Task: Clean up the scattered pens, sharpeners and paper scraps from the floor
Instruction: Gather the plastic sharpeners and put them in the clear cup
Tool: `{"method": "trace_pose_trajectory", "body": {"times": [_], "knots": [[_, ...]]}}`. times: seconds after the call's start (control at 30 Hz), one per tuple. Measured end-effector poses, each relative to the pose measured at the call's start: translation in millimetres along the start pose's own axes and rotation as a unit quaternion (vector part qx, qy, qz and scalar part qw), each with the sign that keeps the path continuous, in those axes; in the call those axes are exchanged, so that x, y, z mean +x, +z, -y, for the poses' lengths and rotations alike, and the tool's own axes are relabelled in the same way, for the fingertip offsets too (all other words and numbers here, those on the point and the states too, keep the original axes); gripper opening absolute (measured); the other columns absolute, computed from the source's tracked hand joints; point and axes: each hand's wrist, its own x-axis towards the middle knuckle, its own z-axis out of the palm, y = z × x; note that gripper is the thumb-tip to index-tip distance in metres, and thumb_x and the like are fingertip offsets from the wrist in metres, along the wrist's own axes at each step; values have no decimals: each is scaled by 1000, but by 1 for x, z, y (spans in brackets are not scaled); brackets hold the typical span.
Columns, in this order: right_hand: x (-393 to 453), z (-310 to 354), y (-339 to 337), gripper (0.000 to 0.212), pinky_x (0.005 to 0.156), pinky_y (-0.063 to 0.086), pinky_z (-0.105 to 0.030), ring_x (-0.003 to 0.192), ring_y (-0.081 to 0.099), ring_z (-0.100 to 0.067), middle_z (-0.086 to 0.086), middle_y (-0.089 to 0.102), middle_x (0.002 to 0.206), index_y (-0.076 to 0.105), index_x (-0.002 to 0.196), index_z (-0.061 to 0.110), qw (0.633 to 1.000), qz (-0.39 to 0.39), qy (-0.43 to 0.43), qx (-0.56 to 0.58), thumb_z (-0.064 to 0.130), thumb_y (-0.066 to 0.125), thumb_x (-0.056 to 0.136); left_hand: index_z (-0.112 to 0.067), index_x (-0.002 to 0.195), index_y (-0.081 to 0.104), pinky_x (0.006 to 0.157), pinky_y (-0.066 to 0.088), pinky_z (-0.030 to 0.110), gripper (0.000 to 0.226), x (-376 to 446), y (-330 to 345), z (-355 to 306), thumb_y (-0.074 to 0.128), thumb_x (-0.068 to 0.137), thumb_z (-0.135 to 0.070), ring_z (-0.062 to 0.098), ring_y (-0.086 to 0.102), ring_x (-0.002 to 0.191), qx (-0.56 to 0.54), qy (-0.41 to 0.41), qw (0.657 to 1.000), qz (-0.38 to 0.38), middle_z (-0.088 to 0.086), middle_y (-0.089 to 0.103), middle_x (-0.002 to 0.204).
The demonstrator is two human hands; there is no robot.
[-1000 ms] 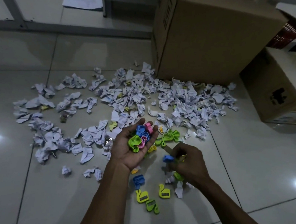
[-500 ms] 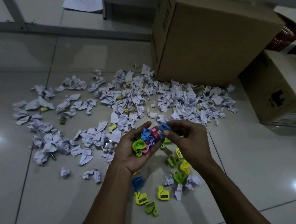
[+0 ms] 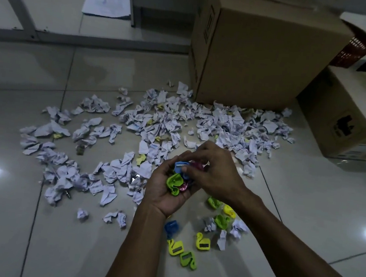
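Blue sharpener (image 3: 181, 166) added to the pile

Lifted off the floor (image 3: 305, 207) by right hand (image 3: 216, 173), set into cupped left hand (image 3: 167, 191).

a large brown cardboard box (image 3: 263, 54) stands on the glossy grey tiled floor (image 3: 320, 198). a smaller cardboard box (image 3: 351, 115) sits just beside it, with a red plastic mesh basket (image 3: 354, 50) behind. a flat white paper sheet (image 3: 106, 2) lies near a grey metal frame leg (image 3: 133, 0).

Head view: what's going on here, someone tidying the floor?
A person is gathering sharpeners. The left hand cups a small pile of coloured sharpeners, and the right hand is setting a blue sharpener onto it. More sharpeners and crumpled paper scraps lie on the floor.
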Motion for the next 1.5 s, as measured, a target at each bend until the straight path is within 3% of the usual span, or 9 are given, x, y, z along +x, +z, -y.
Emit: {"method": "trace_pose_trajectory", "body": {"times": [0.17,0.43,0.63,0.8,0.9,1.13,1.27,1.37,1.5], "knots": [[6,0,-3,20,65,46,-31,80,52,-11,0,52,87,76,99,28,999,13,2,-29,33,77,79,-1,105,64,69,59,45,35,5,-2,-2,52,90,-31,33,65,90,-3,-1,1000,9,20,67,102],[12,-3,-18,12,56,45,-15,63,62,-5,11,66,69,76,89,15,998,10,-5,68,17,79,77,2,89,74,74,58,45,37,9,5,1,50,92,-26,33,71,79,-18,14,999,29,21,70,96],[17,-29,-44,13,55,42,-11,59,60,1,13,65,67,76,93,15,996,73,27,-37,22,76,82,2,81,73,79,54,49,30,12,11,4,55,88,-22,36,70,76,-16,34,999,8,23,69,91],[9,-43,-63,18,63,49,-19,67,62,-2,4,69,78,73,100,21,982,164,51,-76,30,74,84,-1,73,71,62,58,40,37,10,28,10,50,95,-22,35,69,65,26,1,999,-46,22,69,84],[1,-49,-78,16,62,45,-13,65,60,4,9,67,77,73,100,18,979,179,60,-76,28,71,87,-2,66,73,56,58,32,42,10,31,15,50,94,-24,35,66,82,18,-15,998,-63,23,69,89],[-30,-101,-73,20,76,53,-27,76,62,-10,0,69,87,72,99,16,973,143,138,-118,21,74,80,-8,81,65,54,57,27,17,15,26,29,69,71,-21,34,58,102,14,-29,998,-45,28,68,95],[-60,-126,-36,54,84,49,-36,102,53,-19,-3,52,113,60,120,25,963,131,189,-140,42,78,72,0,76,74,53,57,31,52,15,12,31,95,28,-2,34,57,103,5,-31,999,-8,30,66,102],[-78,-131,-15,73,79,49,-35,113,43,-22,-2,40,122,49,129,32,964,134,179,-147,46,79,64,-2,80,72,54,57,32,57,9,5,33,95,28,-1,35,58,104,-4,-13,1000,-11,28,63,110],[-80,-137,-3,66,77,47,-33,116,39,-22,0,40,123,51,126,30,973,111,158,-127,45,78,68,-2,81,72,55,57,32,58,7,2,36,94,27,-1,37,60,102,-1,11,1000,-24,30,64,109]]}}
